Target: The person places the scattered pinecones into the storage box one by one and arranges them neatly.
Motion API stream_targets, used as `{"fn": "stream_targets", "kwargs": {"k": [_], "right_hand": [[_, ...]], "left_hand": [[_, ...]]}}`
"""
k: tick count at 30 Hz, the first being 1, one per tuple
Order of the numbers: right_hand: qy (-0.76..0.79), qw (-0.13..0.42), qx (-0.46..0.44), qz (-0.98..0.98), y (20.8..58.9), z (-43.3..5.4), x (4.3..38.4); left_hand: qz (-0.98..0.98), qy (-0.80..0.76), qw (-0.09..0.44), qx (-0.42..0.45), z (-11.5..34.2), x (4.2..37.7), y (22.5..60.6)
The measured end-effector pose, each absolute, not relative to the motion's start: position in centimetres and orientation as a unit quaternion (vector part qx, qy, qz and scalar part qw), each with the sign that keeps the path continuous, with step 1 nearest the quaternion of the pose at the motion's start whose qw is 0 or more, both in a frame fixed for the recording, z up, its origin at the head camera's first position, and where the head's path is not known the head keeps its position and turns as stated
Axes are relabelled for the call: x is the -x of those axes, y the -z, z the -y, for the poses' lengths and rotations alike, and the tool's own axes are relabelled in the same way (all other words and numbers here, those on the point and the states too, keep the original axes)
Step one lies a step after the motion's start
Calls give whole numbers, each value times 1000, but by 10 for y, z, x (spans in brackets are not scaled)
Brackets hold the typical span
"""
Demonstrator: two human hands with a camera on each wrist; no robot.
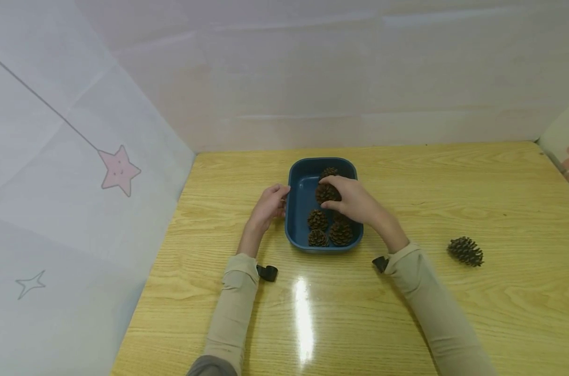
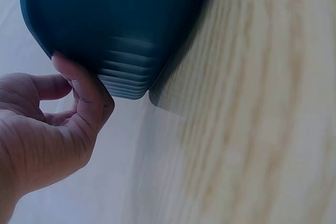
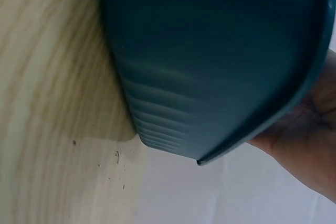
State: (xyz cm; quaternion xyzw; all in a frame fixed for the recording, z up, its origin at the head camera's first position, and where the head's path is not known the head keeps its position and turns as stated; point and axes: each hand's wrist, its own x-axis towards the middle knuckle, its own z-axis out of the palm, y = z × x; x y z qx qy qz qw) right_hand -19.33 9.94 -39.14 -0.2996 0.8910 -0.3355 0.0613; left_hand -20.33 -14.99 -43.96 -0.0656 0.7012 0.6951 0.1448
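A dark blue plastic bin [image 1: 296, 241] stands on the table with several brown pine cones inside, such as the cone [image 1: 341, 233] in its near right corner. My right hand [image 1: 355, 201] reaches in over the right rim. Its thumb and fingers grip a pine cone [image 1: 326, 194] toward the far half; in the right wrist view the bin wall hides the fingertips. At the bin's left side, my left hand [image 1: 269, 206] touches the outside near the rim with loosely bent fingers, as the left wrist view also shows. No fingers of that hand wrap over the rim.
One more pine cone [image 1: 466, 251] lies on the wooden table [image 1: 209, 313] to the right of the bin. Pale printed sheets [image 1: 284, 78] hang behind and to the left. Small dark specks [image 3: 117, 157] dot the table beside the bin.
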Motion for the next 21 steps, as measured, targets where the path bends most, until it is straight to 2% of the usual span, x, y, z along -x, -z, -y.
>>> {"fn": "stream_targets", "kwargs": {"k": [7, 21], "right_hand": [[331, 79, 290, -895, 398, -97, 192], [312, 75, 286, -903, 401, -97, 191]], "left_hand": [[-702, -694, 148, 64, 148, 203, 439], [-703, -692, 151, 63, 144, 203, 437]]}}
